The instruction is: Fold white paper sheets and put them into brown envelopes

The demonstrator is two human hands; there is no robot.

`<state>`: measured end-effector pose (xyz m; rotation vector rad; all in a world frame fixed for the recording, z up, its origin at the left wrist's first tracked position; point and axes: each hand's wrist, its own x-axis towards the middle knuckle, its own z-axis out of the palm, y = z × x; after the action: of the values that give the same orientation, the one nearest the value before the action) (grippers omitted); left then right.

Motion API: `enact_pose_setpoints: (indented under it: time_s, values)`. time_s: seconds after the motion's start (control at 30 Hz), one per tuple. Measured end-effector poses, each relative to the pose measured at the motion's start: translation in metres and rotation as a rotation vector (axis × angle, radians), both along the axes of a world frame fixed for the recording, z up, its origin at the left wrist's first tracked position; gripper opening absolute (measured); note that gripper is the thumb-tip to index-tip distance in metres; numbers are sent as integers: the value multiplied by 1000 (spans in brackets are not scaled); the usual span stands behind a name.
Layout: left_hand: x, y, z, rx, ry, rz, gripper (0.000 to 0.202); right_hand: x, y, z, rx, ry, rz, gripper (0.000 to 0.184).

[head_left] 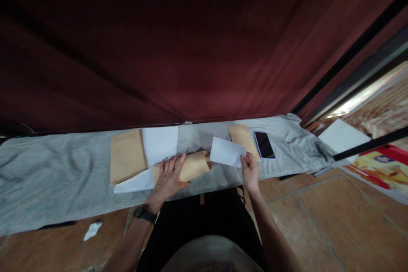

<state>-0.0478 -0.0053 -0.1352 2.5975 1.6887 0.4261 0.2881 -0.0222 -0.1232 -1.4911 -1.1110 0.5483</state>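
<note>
My left hand rests on a brown envelope on the grey cloth, its fingers curled around the envelope's left end, holding it with its mouth open to the right. My right hand pinches a folded white sheet by its right corner, with the sheet's left edge at the envelope's mouth. A stack of brown envelopes lies to the left, partly over white paper. Another brown envelope lies to the right.
A dark phone lies beside the right envelope. A dark red curtain hangs behind the bench. White paper and a coloured poster sit at the right. A paper scrap lies on the tiled floor.
</note>
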Motion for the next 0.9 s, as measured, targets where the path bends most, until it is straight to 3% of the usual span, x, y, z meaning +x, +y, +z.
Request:
enact_pose_setpoints:
  time_s: [0.13, 0.3, 0.67, 0.9]
  values:
    - [1, 0, 1, -1, -7, -4, 116, -4, -6, 3, 11, 20, 0, 33]
    - [1, -1, 1, 1, -14, -3, 115, -8, -6, -8, -39, -27, 115, 35]
    - [0, 2, 0, -13, 1, -15, 115, 28, 23, -2, -186, -129, 326, 27]
    - [5, 3, 9, -8, -6, -46, 114, 10, 31, 0, -222, -154, 365, 26]
